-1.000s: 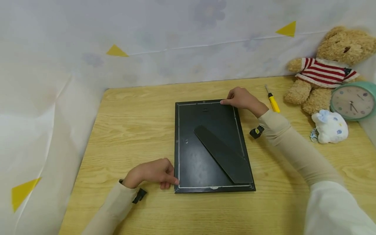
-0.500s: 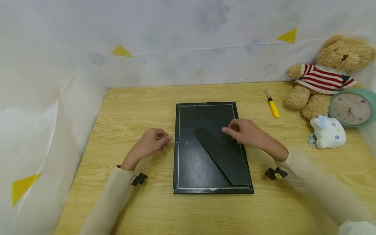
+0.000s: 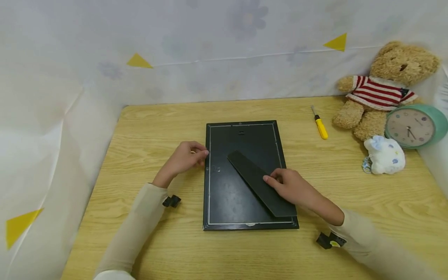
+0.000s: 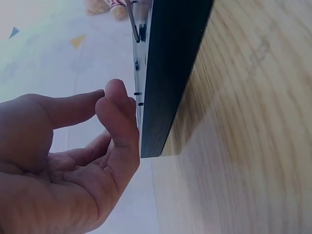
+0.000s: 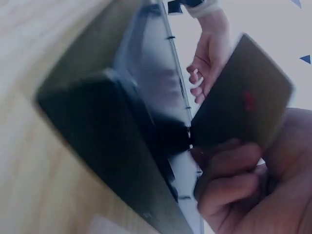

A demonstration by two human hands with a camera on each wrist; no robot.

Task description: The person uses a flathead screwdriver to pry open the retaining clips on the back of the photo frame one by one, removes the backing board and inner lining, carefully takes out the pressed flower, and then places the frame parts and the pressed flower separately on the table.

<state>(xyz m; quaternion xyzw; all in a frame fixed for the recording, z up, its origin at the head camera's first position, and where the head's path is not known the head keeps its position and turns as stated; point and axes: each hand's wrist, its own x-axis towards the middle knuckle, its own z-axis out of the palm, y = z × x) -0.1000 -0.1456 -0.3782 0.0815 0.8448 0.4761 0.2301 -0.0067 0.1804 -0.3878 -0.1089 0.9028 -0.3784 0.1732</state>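
Note:
A black picture frame (image 3: 229, 202) lies face down on the wooden table, its back panel showing. The easel stand (image 3: 250, 173) slants across that panel. My right hand (image 3: 295, 188) pinches the stand along its right edge, thumb on top. In the right wrist view the stand (image 5: 246, 92) is tilted up from the back, with the right fingers (image 5: 229, 187) against it. At the frame's left edge is my left hand (image 3: 183, 158), fingers loosely bent. The left wrist view has the left hand (image 4: 97, 180) right beside the frame's side (image 4: 170, 68), holding nothing.
A yellow-handled screwdriver (image 3: 321, 127) lies right of the frame. Farther right are a teddy bear (image 3: 379, 93) in a striped shirt, a green round clock (image 3: 434, 126) and a small white plush toy (image 3: 385, 155). A pale cloth wall (image 3: 210, 85) bounds the table's back.
My right hand left the frame's top right corner, came down and took hold of the stand. My left hand moved up from the bottom left corner along the left edge.

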